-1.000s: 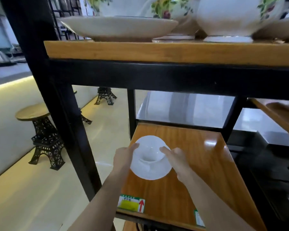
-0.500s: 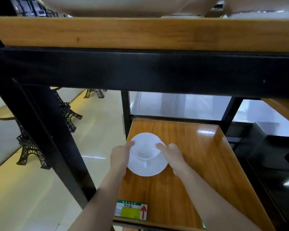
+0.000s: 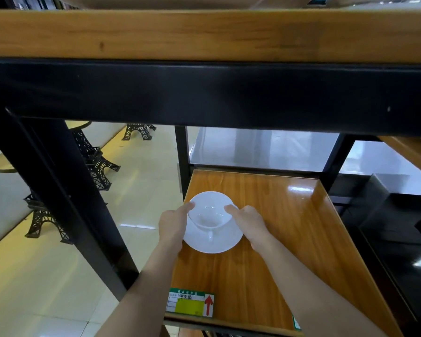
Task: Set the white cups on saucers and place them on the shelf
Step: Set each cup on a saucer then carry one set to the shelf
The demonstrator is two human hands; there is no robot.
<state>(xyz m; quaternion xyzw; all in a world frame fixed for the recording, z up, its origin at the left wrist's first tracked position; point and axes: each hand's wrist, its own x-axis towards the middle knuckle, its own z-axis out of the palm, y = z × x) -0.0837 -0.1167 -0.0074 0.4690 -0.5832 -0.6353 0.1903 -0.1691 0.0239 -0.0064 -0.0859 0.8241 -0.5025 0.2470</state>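
Observation:
A white cup (image 3: 208, 216) sits on a white saucer (image 3: 214, 242), its handle pointing toward me. The pair is at the left side of the lower wooden shelf (image 3: 272, 234). My left hand (image 3: 174, 224) grips the saucer's left edge, with the thumb touching the cup's rim. My right hand (image 3: 249, 222) holds the saucer's right edge, its thumb on the cup's rim too. Whether the saucer rests on the shelf or hovers just above it cannot be told.
An upper wooden shelf board (image 3: 209, 35) with a black beam (image 3: 209, 93) spans the top, close overhead. A black post (image 3: 66, 203) stands left of my arms. A green and yellow label (image 3: 191, 304) marks the shelf's front edge. Tower-shaped stools (image 3: 95, 166) stand on the floor at left.
My head has dropped, so the upper shelf's crockery has left the view. Both hands have carried the cup and saucer a little further back along the lower shelf.

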